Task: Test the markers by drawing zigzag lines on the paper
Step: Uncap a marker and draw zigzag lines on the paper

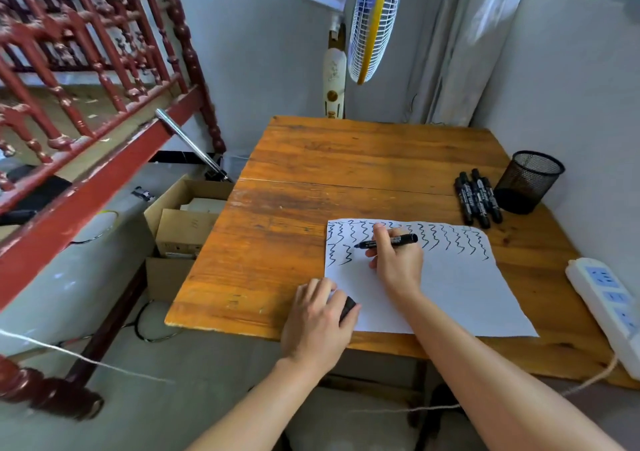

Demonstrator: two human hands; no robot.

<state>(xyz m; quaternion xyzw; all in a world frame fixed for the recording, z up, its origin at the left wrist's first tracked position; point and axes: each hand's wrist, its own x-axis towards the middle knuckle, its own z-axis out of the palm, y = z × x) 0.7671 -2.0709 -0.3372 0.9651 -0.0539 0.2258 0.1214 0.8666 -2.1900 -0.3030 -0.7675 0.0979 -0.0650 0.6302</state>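
A white sheet of paper [460,288] lies on the wooden table [311,173], with a row of black zigzag lines along its top edge and two more at the left below. My right hand [398,260] grips a black marker [405,240], tip pointing left and touching the paper in the second row. My left hand [318,322] rests on the paper's lower left corner and holds a black cap [347,308]. Three black markers [478,197] lie together beyond the paper at the right.
A black mesh pen cup [528,180] stands beside the markers near the wall. A white power strip [609,308] lies along the table's right edge. Left of the table are cardboard boxes [183,222] and a red wooden railing [86,69]; a fan [374,21] stands behind.
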